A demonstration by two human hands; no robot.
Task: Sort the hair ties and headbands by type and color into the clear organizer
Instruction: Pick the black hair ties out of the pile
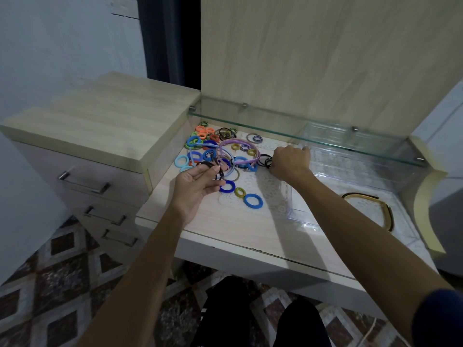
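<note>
A heap of coloured hair ties (213,144) and thin headbands lies on the desk's left half, with a pink headband (238,144) on top. My left hand (195,186) is palm up and pinches a bunch of thin black hair ties (213,166). My right hand (290,164) is curled over more black ties (266,161) at the heap's right edge and grips them. The clear organizer (305,219) stands to the right of the heap. A black and gold headband (375,201) lies beyond it on the right.
A glass shelf (300,139) runs across above the back of the desk. A drawer cabinet (87,136) stands higher on the left. Loose blue ties (253,201) and an olive tie (240,192) lie on a lace mat near the front. My knees are under the desk edge.
</note>
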